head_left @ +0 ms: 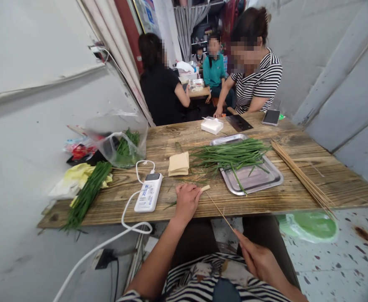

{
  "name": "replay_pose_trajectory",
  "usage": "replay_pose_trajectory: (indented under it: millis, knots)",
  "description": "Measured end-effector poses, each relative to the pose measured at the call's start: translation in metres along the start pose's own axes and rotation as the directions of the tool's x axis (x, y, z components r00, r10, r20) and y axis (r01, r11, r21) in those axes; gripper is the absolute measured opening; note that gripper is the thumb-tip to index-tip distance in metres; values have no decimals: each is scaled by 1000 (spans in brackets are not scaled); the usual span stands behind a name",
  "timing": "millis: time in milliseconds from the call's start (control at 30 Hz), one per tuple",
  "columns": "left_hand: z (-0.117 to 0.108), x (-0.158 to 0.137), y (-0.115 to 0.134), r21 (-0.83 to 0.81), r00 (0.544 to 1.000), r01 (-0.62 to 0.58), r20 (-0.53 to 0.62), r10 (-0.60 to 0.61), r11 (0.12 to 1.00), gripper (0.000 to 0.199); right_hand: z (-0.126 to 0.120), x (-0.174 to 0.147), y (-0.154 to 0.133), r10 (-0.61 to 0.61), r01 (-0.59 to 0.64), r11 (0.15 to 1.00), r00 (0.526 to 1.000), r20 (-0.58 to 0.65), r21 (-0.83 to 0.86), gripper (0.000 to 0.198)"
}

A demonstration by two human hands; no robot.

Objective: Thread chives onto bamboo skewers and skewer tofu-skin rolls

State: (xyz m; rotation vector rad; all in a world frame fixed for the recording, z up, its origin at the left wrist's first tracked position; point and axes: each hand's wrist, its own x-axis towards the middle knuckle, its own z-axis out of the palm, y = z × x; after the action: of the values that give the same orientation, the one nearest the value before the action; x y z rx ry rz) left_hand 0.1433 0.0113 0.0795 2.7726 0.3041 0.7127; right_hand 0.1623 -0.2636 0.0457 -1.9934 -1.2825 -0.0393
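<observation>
My left hand (186, 202) rests at the table's near edge, its fingers closed on a small pale tofu skin roll (206, 188) whose end sticks out to the right. A thin bamboo skewer (219, 211) is gripped by my right hand (259, 256) over my lap. The skewer's far end meets or lies just by the roll; whether it has pierced it I cannot tell. Behind my left hand sits a stack of square tofu skin sheets (178, 164). Long green chives (234, 154) lie across a metal tray (277, 179) to the right.
Bamboo skewers (300, 176) lie at the right, overhanging the wooden table (312, 147). A white power bank (149, 193) with a cable, more chives (89, 193) and a plastic bag (133, 147) are leftward. A white box (212, 125) and phone (271, 117) lie at the back. Several people sit beyond.
</observation>
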Motion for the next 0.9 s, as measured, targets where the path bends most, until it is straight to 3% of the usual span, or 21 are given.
replay_pose_trajectory:
  millis: [167,900]
  knots:
    - [0,0,0,-12,1000,1,-4,-1,1000,16,-1,3,-2,-10,10,1000,999,-38,10,55]
    - [1,0,0,-28,1000,6,0,-6,1000,16,0,4,-1,10,-10,1000,1000,8,22,49]
